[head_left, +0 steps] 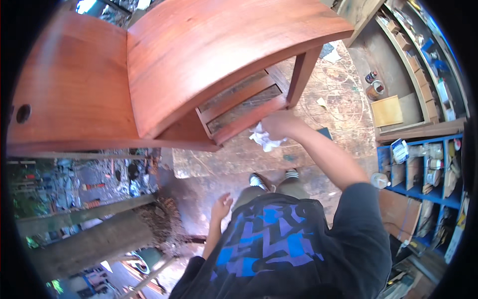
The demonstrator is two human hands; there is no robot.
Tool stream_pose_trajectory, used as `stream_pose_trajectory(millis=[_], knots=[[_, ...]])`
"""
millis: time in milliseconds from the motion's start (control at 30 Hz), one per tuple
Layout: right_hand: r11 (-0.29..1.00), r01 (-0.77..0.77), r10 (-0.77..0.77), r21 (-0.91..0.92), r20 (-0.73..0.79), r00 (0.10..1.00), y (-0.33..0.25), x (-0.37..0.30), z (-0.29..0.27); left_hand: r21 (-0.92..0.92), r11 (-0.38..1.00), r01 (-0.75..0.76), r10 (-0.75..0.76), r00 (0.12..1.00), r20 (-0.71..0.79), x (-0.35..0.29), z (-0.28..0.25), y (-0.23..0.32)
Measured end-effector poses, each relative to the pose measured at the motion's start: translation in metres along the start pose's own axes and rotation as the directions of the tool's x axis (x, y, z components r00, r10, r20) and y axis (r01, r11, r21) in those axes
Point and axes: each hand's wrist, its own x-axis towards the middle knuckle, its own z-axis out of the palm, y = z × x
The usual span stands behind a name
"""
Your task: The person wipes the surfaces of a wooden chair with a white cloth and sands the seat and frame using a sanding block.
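Observation:
A reddish-brown, glossy wooden piece of furniture [199,65] stands on the worn workbench [199,162]; it has a broad curved panel, a second panel with a round hole at the left, and a slatted lower frame. My right hand [280,124] is closed on a crumpled white cloth [267,140], against or just beside the near rail [251,118] of that frame. Whether the cloth presses on the wood is hard to see. My left hand [221,206] hangs low, in front of the bench's near edge, holding nothing, its fingers loosely apart.
On the bench lie a small paper scrap [322,102] and a dark flat piece [325,133]. At the right stand a wooden shelf with a can [375,89] and a blue compartment rack [423,192]. A long thick beam [94,239] lies at the lower left.

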Motion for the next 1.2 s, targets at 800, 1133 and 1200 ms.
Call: stream_pose_trajectory(millis=[800,1133,1200], knots=[[-0.293,0.136,0.369,0.947,-0.019,0.929,0.153,-0.161,0.235,-0.592,0.729,-0.342,0.214,0.937,-0.278,0.121,0.180,0.325],[-0.904,-0.322,-0.370,0.282,-0.134,0.919,0.077,-0.159,0.195,-0.958,0.256,-0.131,0.287,0.956,-0.054,0.046,0.099,0.344],[-0.822,-0.307,-0.367,0.479,-0.033,0.930,0.069,-0.160,0.183,-0.969,0.212,-0.125,0.198,0.977,-0.083,0.039,0.094,0.335]])
